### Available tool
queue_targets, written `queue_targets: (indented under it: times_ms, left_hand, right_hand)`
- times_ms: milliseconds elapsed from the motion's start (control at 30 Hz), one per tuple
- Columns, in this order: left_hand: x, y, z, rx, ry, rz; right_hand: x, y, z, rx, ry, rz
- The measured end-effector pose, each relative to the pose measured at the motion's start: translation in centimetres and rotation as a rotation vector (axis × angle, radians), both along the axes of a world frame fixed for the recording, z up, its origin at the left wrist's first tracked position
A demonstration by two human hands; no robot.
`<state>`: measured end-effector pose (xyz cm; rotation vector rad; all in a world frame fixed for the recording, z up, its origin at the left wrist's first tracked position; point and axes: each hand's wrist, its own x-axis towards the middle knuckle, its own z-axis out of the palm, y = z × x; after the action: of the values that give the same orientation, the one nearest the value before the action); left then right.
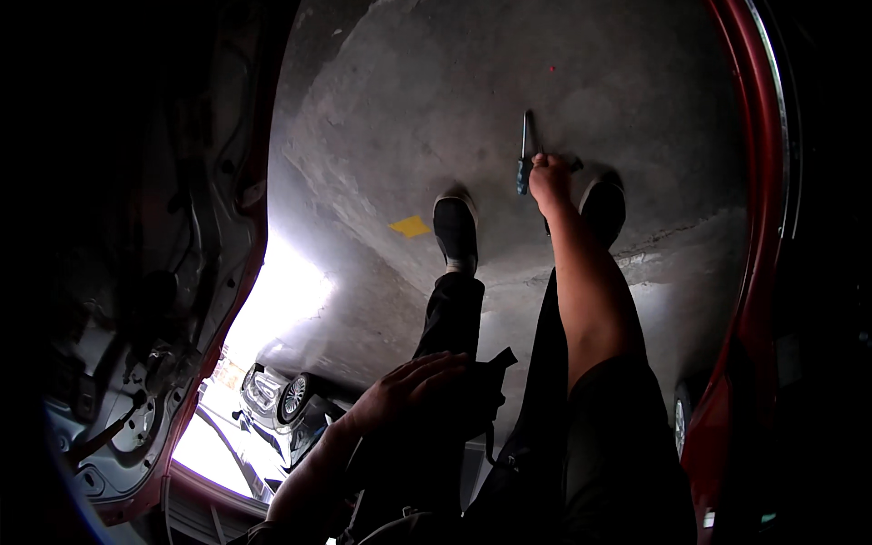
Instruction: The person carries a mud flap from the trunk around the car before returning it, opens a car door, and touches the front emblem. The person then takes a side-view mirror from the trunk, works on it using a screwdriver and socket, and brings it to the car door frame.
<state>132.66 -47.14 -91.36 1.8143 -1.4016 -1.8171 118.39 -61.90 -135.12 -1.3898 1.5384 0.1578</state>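
My right arm reaches down to the concrete floor, and my right hand (550, 184) is closed beside a screwdriver (523, 162). The screwdriver has a bright shaft and a dark blue handle, and it lies along the left side of the hand. Something dark pokes out around the fingers, too dim to name. Over my lap, my left hand (406, 392) is closed over a black angular part (490, 374) with a hooked edge. Much of that part blends into my dark clothes, and the fingertips are partly lost in shadow.
To the left stands a red car door (195, 227) with its inner metal bare. A red door frame edge (761, 136) runs down the right. A yellow patch (410, 226) lies on the floor (409, 100) near my left shoe (455, 232). Another car (282, 404) shows beyond.
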Motion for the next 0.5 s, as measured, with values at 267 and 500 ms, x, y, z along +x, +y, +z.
queue_targets:
  times_ms: [267, 500]
  left_hand:
    - [0.5, 0.2, 1.2, 0.024, -0.06, -0.054]
    - [-0.5, 0.1, 1.2, -0.021, -0.039, -0.03]
  right_hand:
    - [1.3, 3.3, 3.3, 0.599, -0.232, -0.413]
    - [-3.9, 4.0, 1.7, 0.257, -0.083, -0.114]
